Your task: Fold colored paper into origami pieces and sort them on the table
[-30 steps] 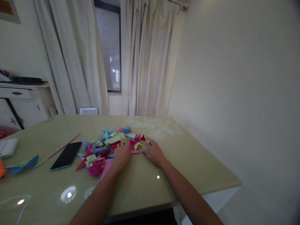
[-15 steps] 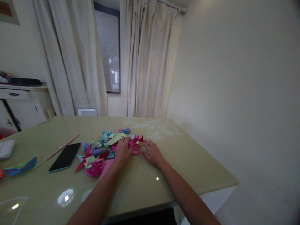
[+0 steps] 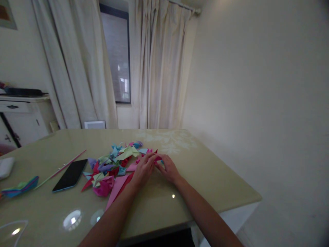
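A heap of colourful folded-paper origami (image 3: 110,168) lies on the table, in pink, red, blue, green and purple. At its right end my left hand (image 3: 144,171) and my right hand (image 3: 168,169) meet at the fingertips. A pink folded paper piece (image 3: 158,158) shows between them, partly covered by the fingers of both hands. A bit of teal shows beside my right fingers. Under my left wrist sticks out a long pink and red paper piece (image 3: 119,188). A pale green folded piece (image 3: 129,152) lies just beyond my left hand.
Left of the heap lies a dark phone (image 3: 70,175), with a thin pink-and-green stick (image 3: 60,168) alongside. A blue-green folded paper piece (image 3: 22,188) and a white object (image 3: 6,167) are at the far left. The glossy table (image 3: 205,185) has a corner at the right, near the wall.
My left hand has slid right, off the heap's middle, toward my right hand. The pink and red paper under my left wrist shows more. The right hand's fingers have drawn closer together.
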The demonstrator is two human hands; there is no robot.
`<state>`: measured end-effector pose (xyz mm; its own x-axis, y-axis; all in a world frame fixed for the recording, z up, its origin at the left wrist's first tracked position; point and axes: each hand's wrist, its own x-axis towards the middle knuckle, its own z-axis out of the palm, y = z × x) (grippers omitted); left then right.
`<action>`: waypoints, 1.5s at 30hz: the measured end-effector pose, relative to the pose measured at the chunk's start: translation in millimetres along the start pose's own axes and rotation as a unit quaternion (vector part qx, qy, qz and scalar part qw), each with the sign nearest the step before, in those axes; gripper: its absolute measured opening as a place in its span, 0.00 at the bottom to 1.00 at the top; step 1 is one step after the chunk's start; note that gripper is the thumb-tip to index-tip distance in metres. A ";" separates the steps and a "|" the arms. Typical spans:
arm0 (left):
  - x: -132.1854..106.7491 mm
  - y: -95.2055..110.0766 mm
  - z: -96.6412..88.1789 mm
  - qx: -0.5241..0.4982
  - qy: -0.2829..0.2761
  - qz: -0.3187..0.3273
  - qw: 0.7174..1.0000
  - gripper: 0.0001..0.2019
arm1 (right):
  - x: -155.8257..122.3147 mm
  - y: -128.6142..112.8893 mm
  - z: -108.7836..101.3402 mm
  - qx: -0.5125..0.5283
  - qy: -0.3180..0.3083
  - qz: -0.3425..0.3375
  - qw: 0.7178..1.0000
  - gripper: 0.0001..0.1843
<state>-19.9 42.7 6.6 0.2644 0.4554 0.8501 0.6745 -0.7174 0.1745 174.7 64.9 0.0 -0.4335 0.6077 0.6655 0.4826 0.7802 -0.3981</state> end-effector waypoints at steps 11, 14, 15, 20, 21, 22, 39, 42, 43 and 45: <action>5.6 -9.2 -19.7 0.121 -0.018 -0.198 0.973 0.24 | 1.2 -2.7 5.0 -0.027 -0.033 0.026 0.999 0.18; 7.2 -17.3 -22.8 0.067 -0.067 -0.223 0.970 0.18 | 1.5 -2.8 4.5 -0.021 -0.023 0.025 0.999 0.19; 8.0 -20.5 -23.1 0.036 -0.064 -0.237 0.969 0.15 | 1.8 -3.0 4.0 -0.012 -0.009 0.026 1.000 0.20; 14.6 -32.2 -21.6 -0.224 0.062 -0.340 0.911 0.18 | 4.6 -3.1 1.9 0.092 0.134 0.095 0.982 0.28; 15.8 -31.9 -21.1 -0.275 0.080 -0.353 0.891 0.20 | 5.3 -2.9 2.1 0.123 0.153 0.121 0.973 0.30; 16.7 -30.4 -20.6 -0.318 0.089 -0.360 0.873 0.21 | 6.0 -2.9 2.7 0.156 0.157 0.146 0.964 0.32; 17.0 4.4 -10.4 -0.454 -0.008 -0.394 0.799 0.30 | 13.1 -11.2 8.6 0.444 0.122 0.249 0.852 0.39; 16.3 3.2 -9.3 -0.452 -0.031 -0.423 0.785 0.33 | 12.8 -11.7 6.1 0.438 0.137 0.252 0.852 0.43; 15.7 2.7 -8.7 -0.457 -0.042 -0.429 0.778 0.33 | 12.8 -12.1 5.2 0.435 0.144 0.254 0.852 0.45; 14.1 1.8 -7.0 -0.479 -0.063 -0.428 0.764 0.33 | 13.0 -13.3 3.5 0.431 0.155 0.255 0.852 0.52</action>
<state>-19.8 44.2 22.4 0.1151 0.9774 0.1772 -0.1601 -0.1578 0.9744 159.9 63.0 11.7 -0.0492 0.9356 0.3497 -0.2468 0.3279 -0.9119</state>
